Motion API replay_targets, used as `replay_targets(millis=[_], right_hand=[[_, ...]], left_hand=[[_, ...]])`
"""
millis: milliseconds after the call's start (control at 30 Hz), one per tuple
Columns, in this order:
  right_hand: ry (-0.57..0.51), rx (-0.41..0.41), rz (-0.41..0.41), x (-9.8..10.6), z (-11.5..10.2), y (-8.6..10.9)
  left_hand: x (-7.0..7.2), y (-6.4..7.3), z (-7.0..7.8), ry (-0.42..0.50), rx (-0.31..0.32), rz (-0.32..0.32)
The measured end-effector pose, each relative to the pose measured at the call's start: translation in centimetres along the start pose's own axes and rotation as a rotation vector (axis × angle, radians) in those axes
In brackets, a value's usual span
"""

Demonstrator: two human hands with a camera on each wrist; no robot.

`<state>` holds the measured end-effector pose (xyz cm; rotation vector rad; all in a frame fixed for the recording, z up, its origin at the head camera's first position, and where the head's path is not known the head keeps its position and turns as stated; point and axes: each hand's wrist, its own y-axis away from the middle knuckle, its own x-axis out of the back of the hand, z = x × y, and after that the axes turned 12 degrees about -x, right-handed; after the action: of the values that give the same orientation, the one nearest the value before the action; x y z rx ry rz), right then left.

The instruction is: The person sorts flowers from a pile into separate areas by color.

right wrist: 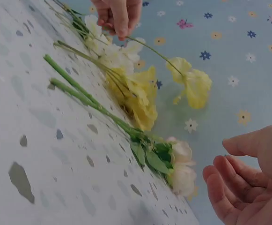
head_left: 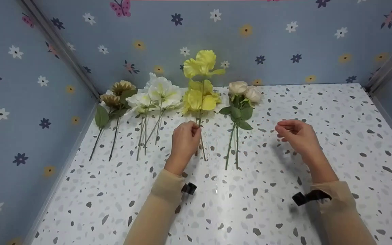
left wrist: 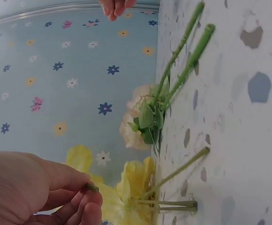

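A yellow artificial flower [head_left: 201,63] is held upright above the table; my left hand [head_left: 185,139] pinches its stem near the lower end, as the left wrist view shows. Under it, more yellow flowers [head_left: 201,98] lie on the table with their stems toward me. My right hand [head_left: 298,137] hovers over the table to the right, fingers loosely bent and holding nothing. Nearest to that hand lie pale pink roses [head_left: 238,87] with green leaves and two green stems. In the right wrist view the right hand [right wrist: 248,180] shows a gap between thumb and fingers.
White flowers [head_left: 162,92] lie left of the yellow ones, and brownish flowers [head_left: 111,100] with dark stems lie at the far left. The speckled white table [head_left: 250,204] ends at a blue flower-patterned wall [head_left: 284,51], with side walls left and right.
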<state>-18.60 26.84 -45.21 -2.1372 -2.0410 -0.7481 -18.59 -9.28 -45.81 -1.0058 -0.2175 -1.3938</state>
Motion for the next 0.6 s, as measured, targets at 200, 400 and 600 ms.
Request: replay_targets(millis=[200, 400, 600], right_hand=[[0.031, -0.038, 0.026, 1.9, 1.0, -0.6], [0.034, -0.057, 0.014, 2.4, 1.3, -0.7], [0.055, -0.057, 0.006, 2.3, 1.5, -0.8]], left_hand=[[-0.8, 0.4, -1.1, -0.051, 0.074, -0.097], [-1.8, 0.6, -1.1, -0.076, 0.082, -0.172], [-2.2, 0.6, -1.2, -0.127, 0.103, -0.206]])
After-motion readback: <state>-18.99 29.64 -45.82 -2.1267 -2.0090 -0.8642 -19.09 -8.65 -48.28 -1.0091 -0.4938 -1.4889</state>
